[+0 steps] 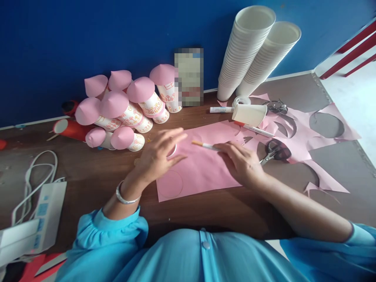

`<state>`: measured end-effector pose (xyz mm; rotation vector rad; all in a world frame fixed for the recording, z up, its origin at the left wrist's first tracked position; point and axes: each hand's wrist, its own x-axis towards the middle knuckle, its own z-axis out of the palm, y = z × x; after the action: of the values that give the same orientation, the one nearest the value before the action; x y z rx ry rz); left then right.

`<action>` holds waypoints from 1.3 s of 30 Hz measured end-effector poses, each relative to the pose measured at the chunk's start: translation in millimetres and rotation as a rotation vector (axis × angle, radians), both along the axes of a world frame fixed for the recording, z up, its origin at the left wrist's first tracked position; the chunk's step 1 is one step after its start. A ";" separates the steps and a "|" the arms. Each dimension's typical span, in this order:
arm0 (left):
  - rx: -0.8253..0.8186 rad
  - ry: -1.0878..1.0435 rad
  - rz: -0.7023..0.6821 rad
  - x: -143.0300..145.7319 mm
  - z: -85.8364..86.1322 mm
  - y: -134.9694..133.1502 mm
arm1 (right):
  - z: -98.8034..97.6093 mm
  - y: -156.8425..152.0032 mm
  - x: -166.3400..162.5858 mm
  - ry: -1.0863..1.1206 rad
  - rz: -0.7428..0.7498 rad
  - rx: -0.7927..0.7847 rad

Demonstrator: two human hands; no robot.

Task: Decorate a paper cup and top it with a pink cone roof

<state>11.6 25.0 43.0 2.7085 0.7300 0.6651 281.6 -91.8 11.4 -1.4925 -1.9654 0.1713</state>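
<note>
Pink matte paper sheet (pixel 202 164): left hand (pixel 157 156) fingers spread wide on it; right hand (pixel 241 162) fingers pinch slim pencil (pixel 205 145).

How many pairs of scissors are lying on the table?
2. One pair of black-handled scissors lies on the pink paper scraps beside the right hand; a second pair lies farther back, near the cup stacks. Others may be hidden.

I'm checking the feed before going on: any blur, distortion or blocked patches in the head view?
Head view: wide-angle bending curves the table edge and leans the cup stacks; the left hand is slightly motion-blurred, the right hand with its pencil sharper; a pixelated block hides something by the wall; lighting is even, soft shadows.
</note>
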 end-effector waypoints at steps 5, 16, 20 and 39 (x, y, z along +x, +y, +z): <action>0.045 0.309 0.217 -37.5 -3.7 8.9 | -3.1 29.1 43.8 -0.585 -0.150 0.160; 0.043 0.202 0.259 -31.9 -4.6 0.8 | -8.4 11.7 38.0 -0.771 -0.215 0.216; 0.040 0.101 0.243 -5.6 -2.1 7.4 | 0.4 -2.1 34.5 -0.686 -0.153 0.193; 0.039 0.195 0.289 35.9 7.4 13.4 | -3.2 -9.1 61.0 -0.765 -0.293 -0.058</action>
<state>47.4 38.4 50.4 2.7560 1.1844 0.4820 342.6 -100.9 8.1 -2.0643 -2.2633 -0.5525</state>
